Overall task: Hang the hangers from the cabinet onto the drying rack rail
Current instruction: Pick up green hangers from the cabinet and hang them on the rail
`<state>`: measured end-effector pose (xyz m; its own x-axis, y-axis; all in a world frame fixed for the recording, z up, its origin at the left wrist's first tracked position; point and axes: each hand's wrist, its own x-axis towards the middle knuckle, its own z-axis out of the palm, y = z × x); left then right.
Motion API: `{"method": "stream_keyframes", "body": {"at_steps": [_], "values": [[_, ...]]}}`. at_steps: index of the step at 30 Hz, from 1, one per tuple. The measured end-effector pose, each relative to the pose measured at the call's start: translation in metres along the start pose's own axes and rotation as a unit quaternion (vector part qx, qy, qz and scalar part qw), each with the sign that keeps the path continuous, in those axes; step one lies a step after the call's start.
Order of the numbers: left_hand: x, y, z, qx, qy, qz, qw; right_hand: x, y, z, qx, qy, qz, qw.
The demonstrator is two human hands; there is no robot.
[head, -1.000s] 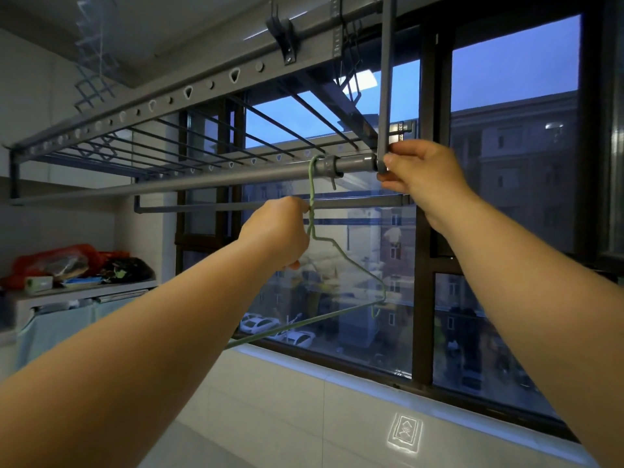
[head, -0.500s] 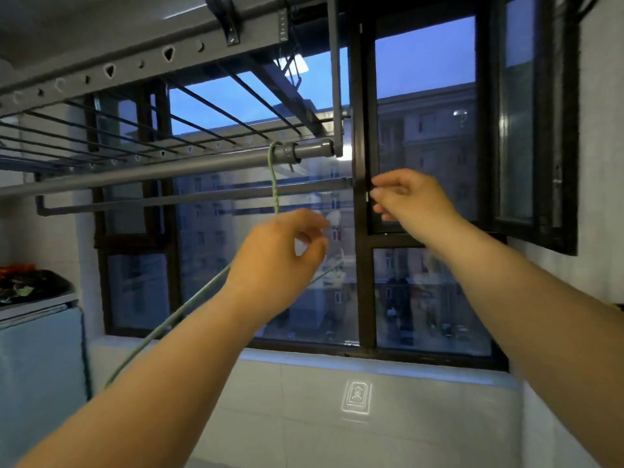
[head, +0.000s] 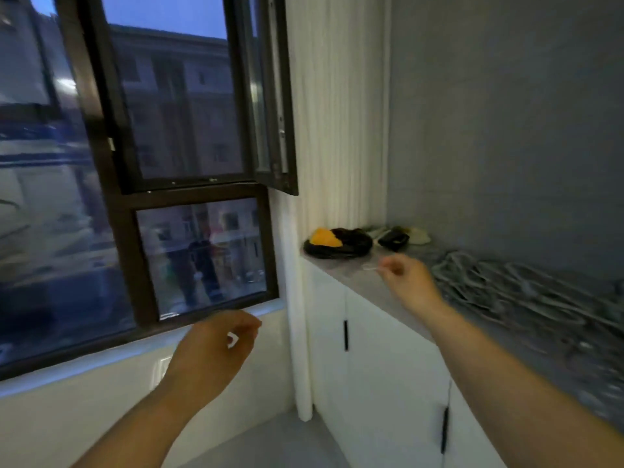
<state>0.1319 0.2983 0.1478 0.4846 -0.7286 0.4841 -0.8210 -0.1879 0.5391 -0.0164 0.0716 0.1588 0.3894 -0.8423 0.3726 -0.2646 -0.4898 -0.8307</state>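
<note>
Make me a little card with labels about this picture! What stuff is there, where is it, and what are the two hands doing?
Place: corner between a dark-framed window and a white cabinet with a grey top.
Hangers: tangled pile of grey wire hangers on the cabinet top, at the right.
Left hand: in the air below the window, holding nothing.
Right hand: over the cabinet top, just left of the pile, fingers loosely curled, apparently empty.
Far end: orange lump on a black coiled bundle.
Drying rack rail: not in view.

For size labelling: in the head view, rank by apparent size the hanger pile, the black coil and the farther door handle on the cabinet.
1. hanger pile, though it lies nearer the camera, which inflates it
2. black coil
3. farther door handle
</note>
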Motion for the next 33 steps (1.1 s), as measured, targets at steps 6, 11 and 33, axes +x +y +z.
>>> {"method": "stream_keyframes", "body": {"at_steps": [6,11,33], "values": [[0.069,0.021,0.110,-0.018,-0.094,0.026,0.995,0.038,0.119,-0.074,-0.177,0.101,0.088,0.975],[0.123,0.053,0.222,-0.095,-0.153,0.005,0.984,0.043,0.194,-0.123,-0.370,0.113,0.173,0.906],[0.222,0.147,0.417,-0.277,-0.196,-0.204,0.918,0.053,0.257,-0.135,-0.274,0.112,0.195,0.935]]}}
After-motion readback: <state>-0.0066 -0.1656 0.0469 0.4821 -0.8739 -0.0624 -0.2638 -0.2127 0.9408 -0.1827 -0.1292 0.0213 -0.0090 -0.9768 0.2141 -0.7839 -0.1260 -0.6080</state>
